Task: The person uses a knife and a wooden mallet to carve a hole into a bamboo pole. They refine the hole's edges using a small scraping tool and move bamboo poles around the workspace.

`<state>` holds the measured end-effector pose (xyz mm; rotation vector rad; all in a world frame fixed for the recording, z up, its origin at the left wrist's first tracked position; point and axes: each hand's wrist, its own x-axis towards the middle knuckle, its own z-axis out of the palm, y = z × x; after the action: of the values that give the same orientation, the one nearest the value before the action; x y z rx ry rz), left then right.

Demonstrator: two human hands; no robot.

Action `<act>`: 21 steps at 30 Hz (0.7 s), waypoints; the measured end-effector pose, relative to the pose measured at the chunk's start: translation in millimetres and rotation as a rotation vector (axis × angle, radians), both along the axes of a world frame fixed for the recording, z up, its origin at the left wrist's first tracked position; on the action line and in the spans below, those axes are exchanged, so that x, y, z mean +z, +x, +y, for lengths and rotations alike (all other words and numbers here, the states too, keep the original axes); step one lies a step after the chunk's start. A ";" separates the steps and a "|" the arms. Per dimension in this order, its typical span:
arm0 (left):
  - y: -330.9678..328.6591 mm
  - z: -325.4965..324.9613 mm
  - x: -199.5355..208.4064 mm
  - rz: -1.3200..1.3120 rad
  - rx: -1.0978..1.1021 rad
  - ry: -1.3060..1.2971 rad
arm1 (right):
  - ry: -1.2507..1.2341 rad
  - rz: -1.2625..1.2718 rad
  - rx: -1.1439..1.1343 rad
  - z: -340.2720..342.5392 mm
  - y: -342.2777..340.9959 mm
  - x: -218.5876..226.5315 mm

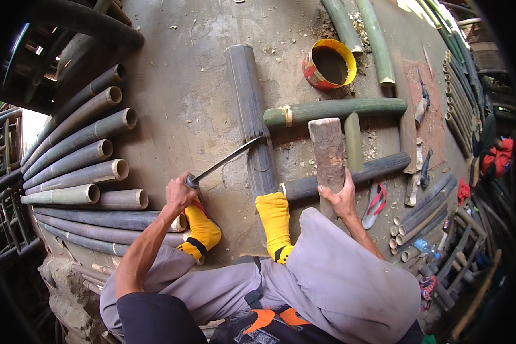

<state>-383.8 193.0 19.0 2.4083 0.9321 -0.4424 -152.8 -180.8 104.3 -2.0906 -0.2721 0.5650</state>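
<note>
My left hand [179,194] is closed around the handle of a long, thin chisel [226,160]. Its tip rests on a thick dark bamboo pole [247,92] lying on the ground, beside a dark notch. Closed around a rough wooden mallet [328,146], my right hand [343,198] is to the right of the pole; the mallet's broad end points away from me. A green bamboo piece [338,110] and a dark bamboo piece [361,175] lie crosswise against the pole. A short green piece [354,142] spans between them. My yellow-socked foot [273,221] presses on the pole's near end.
Several bamboo poles [86,146] lie stacked at the left. A red and yellow bucket [328,65] stands at the far right, near green bamboo poles [377,43]. On a reddish mat [436,123] are bladed tools [422,103]. A sandal [375,205] lies by my right hand.
</note>
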 end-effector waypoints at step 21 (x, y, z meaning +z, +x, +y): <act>1.3 13.7 31.6 -0.091 -0.592 0.200 | -0.123 -0.180 0.389 -5.6 -6.7 10.4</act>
<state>-382.5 206.7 50.7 2.8454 0.2110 -0.4557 -159.5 -186.4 114.8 -2.2242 -0.7758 0.6339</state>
